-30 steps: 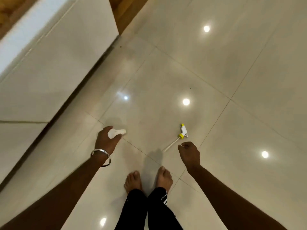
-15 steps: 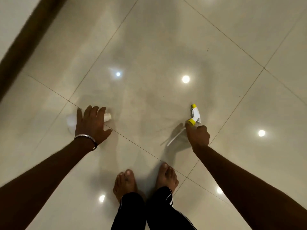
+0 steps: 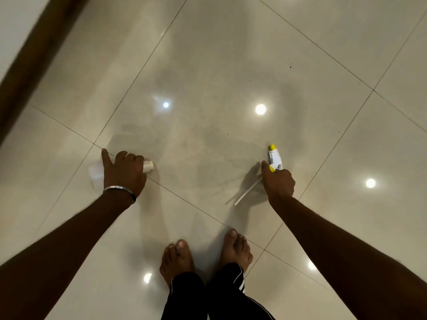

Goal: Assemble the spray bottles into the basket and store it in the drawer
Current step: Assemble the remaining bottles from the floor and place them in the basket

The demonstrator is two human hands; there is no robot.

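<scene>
My left hand [image 3: 124,172] is curled over the white spray bottle [image 3: 96,174], which lies on its side on the floor [image 3: 208,65]. The bottle's body sticks out to the left of my hand and its open threaded neck [image 3: 148,166] pokes out to the right, with no cap on it. The plastic is pale and blurred — I cannot tell whether anything is inside. My index finger points forward along the bottle while the other fingers wrap down over it.

My right hand [image 3: 279,183] is closed around the trigger sprayer head [image 3: 275,159], white with a yellow nozzle tip at the far end and a yellow collar next to my thumb. Its thin white dip tube [image 3: 247,192] slants down and to the left from under my hand, casting a shadow on the tile. The sprayer and the bottle are well apart, one on each side of me.

A silver bangle [image 3: 120,190] sits on my left wrist. My bare feet [image 3: 205,255] stand between my arms below, in black trousers with a white side stripe. The floor is glossy beige tile with dark grout lines and round reflections of ceiling lights — a dark brown strip runs along the upper left corner.
</scene>
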